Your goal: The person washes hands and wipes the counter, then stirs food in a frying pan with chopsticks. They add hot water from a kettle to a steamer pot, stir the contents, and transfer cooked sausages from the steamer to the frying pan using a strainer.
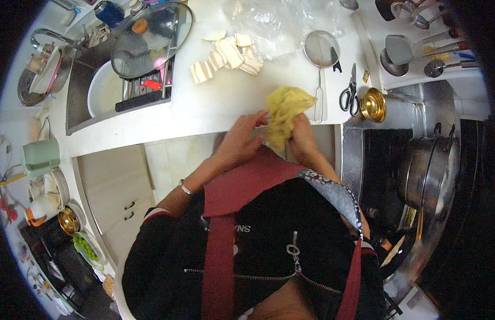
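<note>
A crumpled yellow cloth point(290, 106), blurred by motion, hangs at the front edge of the white countertop point(183, 120). My right hand point(302, 138) grips it from the right side, the fingers partly hidden behind its folds. On the cloth's left, my left hand point(244, 134) has its fingers apart; whether the fingertips touch the fabric is hard to tell. Beyond both hands, pale striped food slices point(229, 56) lie in a loose pile on the counter. A wire-handled round strainer point(322, 49) rests just past the cloth, to the right.
Black-handled scissors point(350, 94) and a gold-coloured metal bowl point(372, 105) sit at the right. Clear plastic bags point(267, 28) cover the back. Leftward, a glass lid point(151, 40) leans over the sink holding a white basin point(105, 90). A large steel pot point(427, 172) stands on the stove side.
</note>
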`<state>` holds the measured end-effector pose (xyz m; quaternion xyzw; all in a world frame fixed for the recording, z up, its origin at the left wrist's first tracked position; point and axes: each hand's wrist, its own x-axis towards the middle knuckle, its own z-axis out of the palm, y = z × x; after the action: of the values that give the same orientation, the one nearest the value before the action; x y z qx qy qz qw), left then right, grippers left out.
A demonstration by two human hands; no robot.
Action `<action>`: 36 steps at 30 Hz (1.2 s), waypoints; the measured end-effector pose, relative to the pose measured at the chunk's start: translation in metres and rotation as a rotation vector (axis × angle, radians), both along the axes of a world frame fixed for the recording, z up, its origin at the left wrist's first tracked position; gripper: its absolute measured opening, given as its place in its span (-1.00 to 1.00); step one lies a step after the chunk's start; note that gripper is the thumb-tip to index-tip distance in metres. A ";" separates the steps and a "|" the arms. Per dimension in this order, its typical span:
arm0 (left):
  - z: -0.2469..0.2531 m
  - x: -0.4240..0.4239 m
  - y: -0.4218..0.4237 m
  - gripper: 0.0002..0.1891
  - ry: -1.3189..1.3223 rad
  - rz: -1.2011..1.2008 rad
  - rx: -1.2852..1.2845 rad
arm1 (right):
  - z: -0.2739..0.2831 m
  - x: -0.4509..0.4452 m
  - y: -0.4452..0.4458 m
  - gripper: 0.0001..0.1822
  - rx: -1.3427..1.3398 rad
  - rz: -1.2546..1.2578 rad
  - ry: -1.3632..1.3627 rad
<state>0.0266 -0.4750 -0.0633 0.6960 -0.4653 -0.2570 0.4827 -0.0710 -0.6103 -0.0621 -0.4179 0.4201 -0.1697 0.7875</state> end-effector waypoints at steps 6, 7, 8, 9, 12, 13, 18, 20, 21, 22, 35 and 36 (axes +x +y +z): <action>-0.026 0.034 0.040 -0.73 -0.055 0.347 0.090 | 0.010 -0.012 -0.058 -0.68 -1.046 0.469 0.643; -0.023 0.037 0.043 -0.76 -0.045 0.388 0.110 | 0.031 0.001 -0.055 -0.70 -1.276 0.545 0.779; -0.022 0.039 0.045 -0.77 -0.027 0.398 0.099 | 0.041 0.014 -0.054 -0.71 -1.513 0.621 0.908; -0.020 0.040 0.045 -0.78 -0.010 0.409 0.084 | 0.034 0.024 -0.057 -0.72 -1.567 0.629 0.891; -0.015 0.043 0.037 -0.80 -0.054 0.387 0.021 | -0.007 0.044 -0.051 -0.72 -1.726 0.704 0.782; -0.011 0.046 0.035 -0.80 -0.077 0.387 0.013 | -0.019 0.046 -0.040 -0.71 -1.771 0.758 0.714; -0.010 0.068 0.035 -0.80 -0.224 0.473 -0.009 | 0.041 0.024 -0.007 -0.74 -0.856 1.816 0.365; -0.008 0.080 0.028 -0.80 -0.219 0.515 -0.026 | 0.059 0.013 -0.026 -0.73 -1.166 1.570 0.499; -0.006 0.086 0.020 -0.79 -0.238 0.507 -0.023 | 0.062 0.007 -0.034 -0.72 -1.308 1.429 0.561; -0.001 0.093 0.007 -0.78 -0.265 0.498 -0.026 | 0.057 0.006 -0.041 -0.70 -1.412 1.178 0.653; -0.014 0.149 -0.194 -0.31 -0.860 0.109 0.437 | -0.017 0.006 -0.049 -0.48 -1.504 0.883 0.787; -0.027 0.162 -0.200 -0.43 -0.878 0.078 0.495 | -0.022 0.005 -0.049 -0.46 -1.499 0.872 0.776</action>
<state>0.1883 -0.6753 -0.0901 0.8488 -0.5234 -0.0243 0.0713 -0.0656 -0.6597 -0.0837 -0.9617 0.2411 0.0645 0.1136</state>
